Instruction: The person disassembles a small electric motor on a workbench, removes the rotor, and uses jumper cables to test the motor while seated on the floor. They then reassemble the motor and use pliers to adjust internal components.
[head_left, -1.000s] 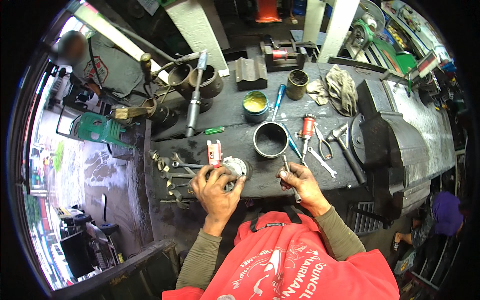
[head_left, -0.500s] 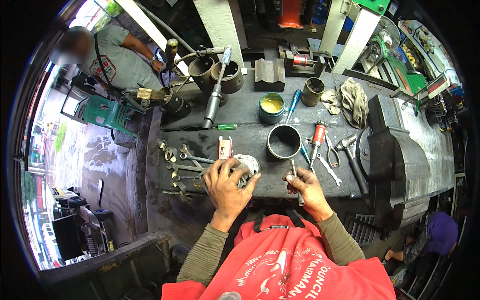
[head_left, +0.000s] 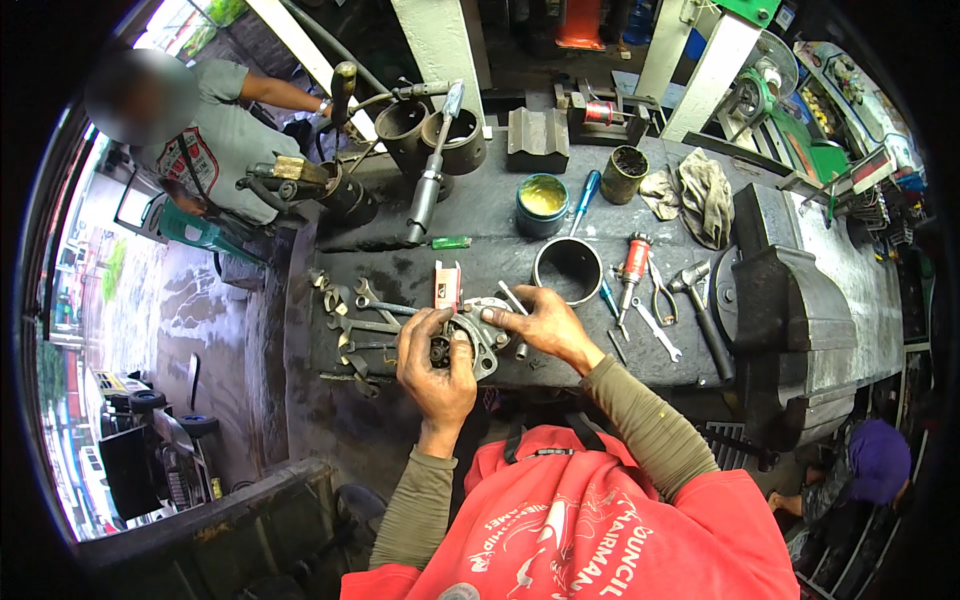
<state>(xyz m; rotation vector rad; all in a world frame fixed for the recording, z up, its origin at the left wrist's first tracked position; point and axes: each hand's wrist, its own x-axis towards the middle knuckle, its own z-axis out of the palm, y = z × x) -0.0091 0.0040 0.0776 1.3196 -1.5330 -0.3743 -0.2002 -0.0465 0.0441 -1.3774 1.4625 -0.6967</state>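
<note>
My left hand (head_left: 437, 375) curls around a round metal housing (head_left: 486, 357) with bolt holes and a dark gear-like part inside, tilted up over the bench edge. From the other side comes my right hand (head_left: 548, 325), thumb reaching to the housing's far rim. A slim steel socket wrench (head_left: 521, 351) is in that hand; part of it is hidden by the fingers. A small red-and-white box (head_left: 447, 286) stands just beyond the housing. Beyond my right hand is an open dark metal cylinder (head_left: 568, 270).
Several wrenches (head_left: 372, 322) lie left. A red-handled tool (head_left: 634, 262), pliers (head_left: 661, 292), a combination wrench (head_left: 657, 332) and a hammer (head_left: 705, 320) lie right, before a large vise (head_left: 800, 300). Behind are a grease tin (head_left: 542, 208) and a rag (head_left: 706, 198). A person (head_left: 225, 130) stands far left.
My right hand has moved left with the socket wrench, from beside the cylinder to the housing. My left hand has tilted the housing up, showing its inside. The other person has leaned closer.
</note>
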